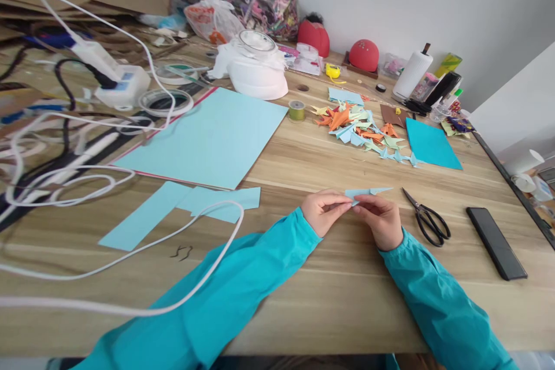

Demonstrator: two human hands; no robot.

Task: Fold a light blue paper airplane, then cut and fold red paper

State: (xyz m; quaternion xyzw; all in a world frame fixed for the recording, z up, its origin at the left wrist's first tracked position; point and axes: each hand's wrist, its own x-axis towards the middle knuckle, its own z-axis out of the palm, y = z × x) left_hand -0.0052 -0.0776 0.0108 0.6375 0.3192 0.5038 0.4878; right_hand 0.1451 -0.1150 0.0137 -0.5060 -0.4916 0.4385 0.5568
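Both hands meet over the near middle of the table [303, 167], pinching a small folded piece of light blue paper [368, 192] between them. The left hand [323, 212] is closed, thumb and fingertips nipping the paper's left end; the right hand [381, 221] is likewise closed on it from just beside, and 1 thin point of the paper juts out to the right, clear of the fingers and raised a little off the wood.

The step in hand looks like creasing a narrow fold. To do it well, I judge the edges should be lined up before any pressure goes on, the left hand should keep the body pinned flat while the right runs the crease out towards the tip, and the thin point should be left unbent.

The scissors [427, 221] lie just right of the right hand, with a black phone [496, 243] beyond them. A heap of finished paper shapes [362, 130] sits further back, and a large blue sheet [208, 139] with offcuts [182, 208] lies to the left.
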